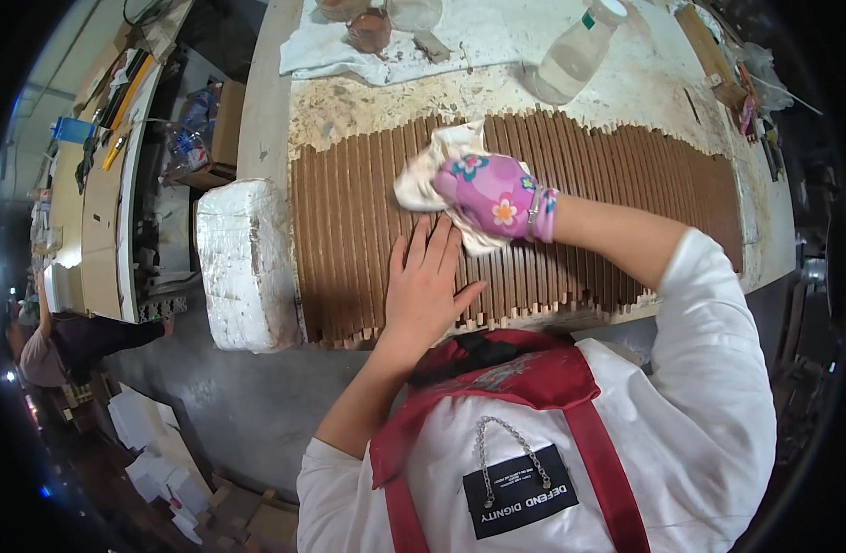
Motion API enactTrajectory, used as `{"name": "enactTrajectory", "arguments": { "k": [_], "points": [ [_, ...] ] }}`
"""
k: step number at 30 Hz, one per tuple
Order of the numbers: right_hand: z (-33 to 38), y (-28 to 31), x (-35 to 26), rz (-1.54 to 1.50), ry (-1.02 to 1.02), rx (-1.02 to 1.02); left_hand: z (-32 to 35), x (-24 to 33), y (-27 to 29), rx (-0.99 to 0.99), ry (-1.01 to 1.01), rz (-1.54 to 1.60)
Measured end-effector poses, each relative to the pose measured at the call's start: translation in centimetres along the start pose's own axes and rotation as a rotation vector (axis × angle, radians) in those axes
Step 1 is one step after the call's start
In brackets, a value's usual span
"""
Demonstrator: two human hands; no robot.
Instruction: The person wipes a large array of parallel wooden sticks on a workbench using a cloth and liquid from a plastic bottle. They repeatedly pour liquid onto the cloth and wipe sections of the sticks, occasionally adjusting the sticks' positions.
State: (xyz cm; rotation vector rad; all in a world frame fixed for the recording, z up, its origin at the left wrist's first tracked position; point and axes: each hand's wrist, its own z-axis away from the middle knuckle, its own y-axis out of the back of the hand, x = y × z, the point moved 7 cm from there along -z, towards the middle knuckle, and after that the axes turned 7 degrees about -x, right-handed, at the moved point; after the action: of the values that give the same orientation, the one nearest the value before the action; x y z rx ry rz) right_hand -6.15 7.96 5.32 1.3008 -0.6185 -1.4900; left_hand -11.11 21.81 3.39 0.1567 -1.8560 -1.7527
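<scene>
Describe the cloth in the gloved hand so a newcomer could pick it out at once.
Start at the pale worktable and find the brown strips laid side by side across it. On them, at the flower-gloved right hand, is the off-white cloth. It is bunched and held, while the white cloth beyond lies spread out.

From the wearer's head, close above the red cloth apron (496, 380) at six o'clock, the wide fisheye view looks steeply down and faces twelve o'clock over long narrow brown strips (349, 230) on a broad pale counter (460, 92), reaching grey floor (257, 387) at eight.
</scene>
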Motion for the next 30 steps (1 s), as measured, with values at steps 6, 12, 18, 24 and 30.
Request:
{"name": "enactTrajectory", "arguments": {
  "k": [6, 12, 18, 24, 30],
  "points": [
    [-4.3, 3.8, 2.5, 0.283, -0.03, 0.241, 0.0, -0.1, 0.2, -0.022, 0.031, 0.03],
    [-5.3, 1.1, 5.1, 0.052, -0.214, 0.027, 0.1, -0.2, 0.1, 0.005, 0.034, 0.053],
    [-6.4, 8.3, 9.0, 0.34, -0.275, 0.205, 0.1, -0.2, 0.2, 0.029, 0.026, 0.067],
    [-2.8, 4.9, 6.9, -0.681, -0.468, -0.031, 0.0, 0.1, 0.1, 0.014, 0.021, 0.045],
    [-6.7, 3.7, 8.7, 0.195, -0.289, 0.061, -0.1, 0.7, 0.3, 0.017, -0.007, 0.045]
  ]
}}
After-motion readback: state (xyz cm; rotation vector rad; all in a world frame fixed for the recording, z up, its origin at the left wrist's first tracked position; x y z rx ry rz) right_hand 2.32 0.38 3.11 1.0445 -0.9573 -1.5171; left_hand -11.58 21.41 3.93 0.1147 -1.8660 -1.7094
